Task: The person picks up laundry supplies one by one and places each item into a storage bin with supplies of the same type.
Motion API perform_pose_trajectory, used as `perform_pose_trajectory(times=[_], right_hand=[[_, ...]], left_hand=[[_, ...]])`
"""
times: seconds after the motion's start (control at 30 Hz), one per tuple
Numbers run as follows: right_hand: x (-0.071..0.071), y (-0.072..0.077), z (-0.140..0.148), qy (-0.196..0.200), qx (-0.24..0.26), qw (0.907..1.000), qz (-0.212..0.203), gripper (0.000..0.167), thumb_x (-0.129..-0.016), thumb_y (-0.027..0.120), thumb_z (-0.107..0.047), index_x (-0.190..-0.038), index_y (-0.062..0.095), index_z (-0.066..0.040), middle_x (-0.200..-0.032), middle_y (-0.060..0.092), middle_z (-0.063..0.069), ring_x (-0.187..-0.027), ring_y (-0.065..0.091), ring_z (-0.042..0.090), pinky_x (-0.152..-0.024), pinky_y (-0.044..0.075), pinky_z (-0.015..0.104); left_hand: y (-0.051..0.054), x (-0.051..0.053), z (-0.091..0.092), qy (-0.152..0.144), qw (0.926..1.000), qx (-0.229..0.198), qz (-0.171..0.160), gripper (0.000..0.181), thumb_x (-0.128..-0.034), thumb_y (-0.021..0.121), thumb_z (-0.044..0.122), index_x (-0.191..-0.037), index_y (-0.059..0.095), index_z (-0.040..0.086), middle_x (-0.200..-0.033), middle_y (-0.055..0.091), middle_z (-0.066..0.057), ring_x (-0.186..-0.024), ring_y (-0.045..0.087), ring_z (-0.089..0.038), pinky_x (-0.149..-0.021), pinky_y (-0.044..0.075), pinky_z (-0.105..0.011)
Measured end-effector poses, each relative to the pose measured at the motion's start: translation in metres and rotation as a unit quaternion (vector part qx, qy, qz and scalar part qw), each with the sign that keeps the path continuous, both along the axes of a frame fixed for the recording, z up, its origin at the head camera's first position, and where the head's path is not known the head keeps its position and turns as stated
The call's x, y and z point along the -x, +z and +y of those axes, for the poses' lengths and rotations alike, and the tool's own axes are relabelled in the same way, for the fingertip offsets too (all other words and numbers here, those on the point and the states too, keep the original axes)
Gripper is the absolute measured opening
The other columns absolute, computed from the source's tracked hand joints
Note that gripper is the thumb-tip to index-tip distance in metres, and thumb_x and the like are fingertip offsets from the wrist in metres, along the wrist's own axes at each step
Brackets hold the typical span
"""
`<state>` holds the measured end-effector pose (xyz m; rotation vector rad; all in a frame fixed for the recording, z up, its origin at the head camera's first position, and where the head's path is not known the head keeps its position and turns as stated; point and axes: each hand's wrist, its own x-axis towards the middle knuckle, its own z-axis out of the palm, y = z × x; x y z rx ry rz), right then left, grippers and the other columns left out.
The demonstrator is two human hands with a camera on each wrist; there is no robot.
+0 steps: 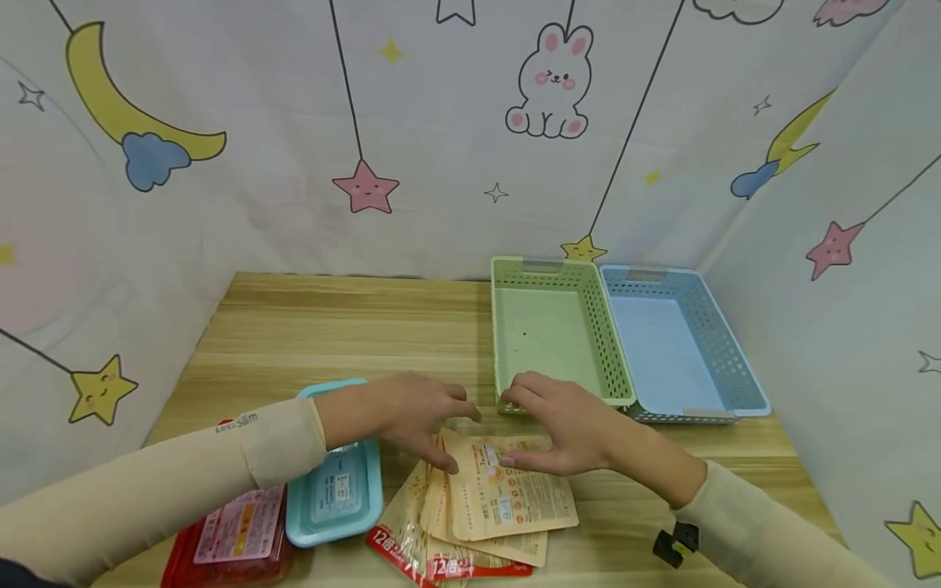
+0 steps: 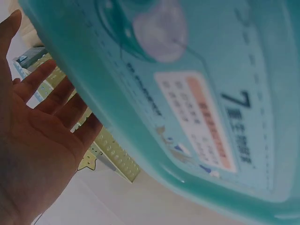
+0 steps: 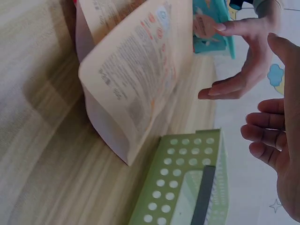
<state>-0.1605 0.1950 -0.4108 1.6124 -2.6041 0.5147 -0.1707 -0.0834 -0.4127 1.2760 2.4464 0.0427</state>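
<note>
Ok so, nearest the person there's a fanned pile of beige flat pouches (image 1: 515, 502) w/ small print, a couple of the lower ones showing a red strip along the near edge. Overlapped like that they prob. save room & leave a bit of each edge showing, imo. Just L of them is a turquoise rectangular plastic tub (image 1: 341, 490), & next to that a red plastic box (image 1: 243, 535) w/ a pale printed label, both partly under the left forearm.

Grip-wise: nothing held, afaict. The left hand (image 1: 415, 412) has loose, spread fingers, thumb over the pile's far left corner; the right hand (image 1: 569, 420) is relaxed too, thumb out over the top pouch. So the pouches lie below the hands, mostly on the near side. R wrist cam shows a gap btwn the left fingers & the pouches; can't tell abt thumb contact. Hands set on either side like that prob. gives room btwn them, just my read.

Further back, a green perforated plastic basket (image 1: 544, 343) sits by the right fingertips, w/ a light-blue perforated plastic basket (image 1: 662, 351) right beside it, prob. paired for easy reach on the wood-grain table (image 1: 353, 318). Way back: white fabric backdrop (image 1: 441, 237) w/ cartoon stars.
</note>
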Motion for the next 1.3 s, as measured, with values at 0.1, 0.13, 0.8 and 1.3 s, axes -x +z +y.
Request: perform_pose_trajectory(times=[0.1,0.13,0.8,1.3], right_hand=[[-0.005,-0.008,-0.001,0.009,-0.011,0.9999,-0.003,0.064,-0.098,0.062,-0.068,-0.130,0.061,-0.013,-0.115,0.058,-0.005,-0.086,0.051,0.005,-0.071,0.051,0.024],[-0.007,-0.010,-0.002,0.012,-0.016,0.9998,-0.002,0.064,-0.098,0.061,-0.069,-0.129,0.061,-0.013,-0.116,0.058,-0.005,-0.086,0.052,0.005,-0.071,0.052,0.024],[-0.037,-0.032,-0.024,0.101,-0.091,0.9895,0.048,0.058,-0.097,0.054,-0.078,-0.095,0.059,-0.020,-0.082,0.043,-0.014,-0.065,0.035,0.000,-0.056,0.030,0.019],[-0.051,-0.043,-0.030,0.131,-0.134,0.9771,0.101,0.053,-0.092,0.065,-0.075,-0.092,0.059,-0.022,-0.083,0.049,-0.012,-0.059,0.030,0.001,-0.051,0.035,0.021]], left_hand=[[-0.003,-0.003,0.001,0.009,0.9998,0.012,-0.015,0.079,-0.0868,0.075,0.072,-0.150,0.059,0.028,-0.139,0.061,-0.001,-0.115,0.066,-0.018,-0.095,0.057,-0.039],[-0.004,-0.004,0.001,0.011,0.9996,0.015,-0.020,0.079,-0.0859,0.076,0.072,-0.150,0.059,0.029,-0.138,0.061,0.000,-0.113,0.066,-0.017,-0.094,0.058,-0.039],[-0.012,-0.016,0.020,-0.066,0.9934,0.062,0.070,0.059,-0.0816,0.086,0.060,-0.132,0.070,0.034,-0.110,0.065,0.007,-0.088,0.064,-0.011,-0.079,0.057,-0.033],[-0.016,-0.016,0.021,-0.099,0.9876,0.047,0.113,0.029,-0.0857,0.082,0.047,-0.107,0.075,0.029,-0.094,0.064,0.006,-0.068,0.057,-0.010,-0.060,0.054,-0.031]])
